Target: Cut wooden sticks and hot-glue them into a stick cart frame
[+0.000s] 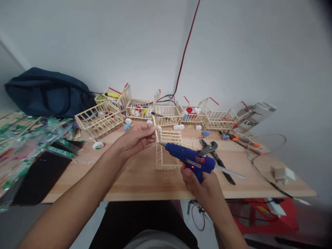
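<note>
My right hand [206, 190] is wrapped round the grip of a blue hot glue gun [188, 155], which has a small red light on. A clear glue stick [229, 171] juts from the gun's back end. Between thumb and fingers, my left hand [137, 139] pinches a thin wooden stick [155, 123] held nearly upright. The gun's nozzle points at the stick's lower end; whether they touch I cannot tell. Below both hands lies a partly built frame of wooden sticks [168, 167], some of it hidden behind the gun.
Several stick carts with red handles line the wall, one basket [100, 121] at left. Pliers [221, 166] lie right of the gun, orange-handled pliers [245, 143] farther right. Bottle caps [198, 127] are scattered about. At left are plastic packs [15, 152] and a blue bag [49, 93].
</note>
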Available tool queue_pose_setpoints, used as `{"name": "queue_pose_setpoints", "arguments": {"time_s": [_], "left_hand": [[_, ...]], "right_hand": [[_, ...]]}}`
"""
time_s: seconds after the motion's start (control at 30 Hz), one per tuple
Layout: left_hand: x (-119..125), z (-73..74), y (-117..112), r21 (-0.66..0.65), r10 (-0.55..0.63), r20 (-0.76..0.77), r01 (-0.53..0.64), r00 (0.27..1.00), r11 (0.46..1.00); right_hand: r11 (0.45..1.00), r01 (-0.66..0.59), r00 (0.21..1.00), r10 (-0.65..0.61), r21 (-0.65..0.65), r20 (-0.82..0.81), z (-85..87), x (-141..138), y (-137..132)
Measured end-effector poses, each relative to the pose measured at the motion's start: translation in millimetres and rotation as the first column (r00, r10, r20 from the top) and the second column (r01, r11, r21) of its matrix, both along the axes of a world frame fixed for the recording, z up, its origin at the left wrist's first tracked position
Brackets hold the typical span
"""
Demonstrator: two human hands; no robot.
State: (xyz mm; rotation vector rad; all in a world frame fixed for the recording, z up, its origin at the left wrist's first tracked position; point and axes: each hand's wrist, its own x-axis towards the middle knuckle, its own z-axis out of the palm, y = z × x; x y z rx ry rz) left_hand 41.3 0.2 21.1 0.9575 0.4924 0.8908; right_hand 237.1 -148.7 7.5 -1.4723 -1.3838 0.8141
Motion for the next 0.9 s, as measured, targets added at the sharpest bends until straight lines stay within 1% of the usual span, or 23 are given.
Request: {"name": "queue_pose_setpoints", "arguments": {"time_s": [0.1,0.13,0.2,0.27,0.33,0.4,0.47,0.53,0.6,0.63,0.67,0.7,0.77,0.83,0.9], "left_hand": [[0,0.0,1,0.008,0.019,0.0,-0.019,1.0,1.0],[0,-0.6,1,0.012,0.039,-0.005,-0.039,0.999,0.999],[0,-2.6,2,0.018,0.082,-0.024,-0.081,0.996,0.997],[0,-4.8,2,0.018,0.107,-0.049,-0.106,0.993,0.994],[1,-6.1,2,0.013,0.107,-0.066,-0.106,0.992,0.994],[2,-5.9,0,0.003,0.109,-0.078,-0.109,0.991,0.994],[3,-4.4,-1,-0.001,0.124,-0.087,-0.125,0.988,0.992],[3,-2.2,-2,0.008,0.142,-0.093,-0.142,0.986,0.99],[3,-0.4,-3,0.016,0.146,-0.098,-0.145,0.984,0.989],[2,0.1,-4,0.016,0.144,-0.105,-0.143,0.984,0.99],[2,0.2,-4,0.015,0.14,-0.112,-0.139,0.984,0.99],[2,0.0,-5,0.015,0.135,-0.12,-0.134,0.984,0.991],[2,-0.7,-5,0.013,0.129,-0.126,-0.128,0.984,0.992],[2,-1.3,-6,0.008,0.122,-0.129,-0.122,0.984,0.993],[3,-1.2,-6,0.015,0.115,-0.145,-0.114,0.983,0.993]], "right_hand": [[0.995,-0.084,0.995,0.081,-0.051,-0.049,1.6,-1,-2],[0.993,-0.11,0.991,0.107,-0.037,-0.077,2.2,-1,-3],[0.99,-0.136,0.979,0.14,0.034,-0.148,3.5,-3,-2],[0.985,-0.108,0.965,0.136,0.132,-0.226,4.9,-5,0],[0.974,-0.05,0.949,0.115,0.22,-0.293,6.1,-6,3],[0.963,0.0,0.941,0.092,0.271,-0.325,6.7,-6,5],[0.958,0.036,0.949,0.056,0.284,-0.31,6.9,-3,7],[0.956,0.071,0.976,-0.008,0.283,-0.216,7.1,3,7],[0.945,0.127,0.992,-0.121,0.301,-0.038,7.8,15,5],[0.934,0.16,0.979,-0.191,0.319,0.068,8.4,22,3],[0.925,0.185,0.952,-0.253,0.332,0.173,9.1,31,2],[0.924,0.18,0.921,-0.279,0.337,0.272,10.0,40,1],[0.917,0.216,0.836,-0.351,0.335,0.421,11.0,62,0],[0.906,0.244,0.738,-0.405,0.346,0.54,9.6,88,2],[0.9,0.25,0.649,-0.43,0.357,0.628,4.0,115,4]]}}
